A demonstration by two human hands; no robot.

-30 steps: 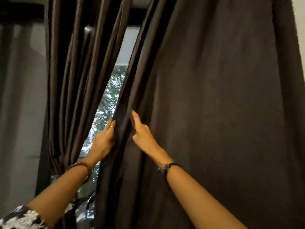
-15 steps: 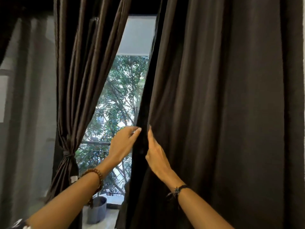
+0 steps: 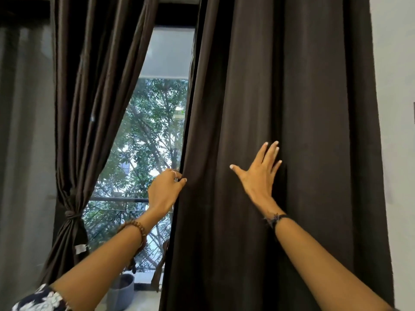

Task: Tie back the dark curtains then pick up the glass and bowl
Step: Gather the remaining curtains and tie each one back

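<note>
The right-hand dark brown fabric curtain panel [image 3: 280,131] hangs loose, long axis vertical, directly ahead of both hands. The left hand [image 3: 165,190] pinches its inner edge beside the window gap; the right hand [image 3: 260,173] lies flat with fingers spread on the cloth further right, well apart from the left. The left-hand dark brown curtain panel [image 3: 89,97] is already knotted back. Half a second ago the two hands sat close together at the edge; the right has since swept outward. Glass and bowl not in view.

left hand [image 3: 165,190] raised, fingers curled, right hand [image 3: 260,173] raised, fingers spread
</note>
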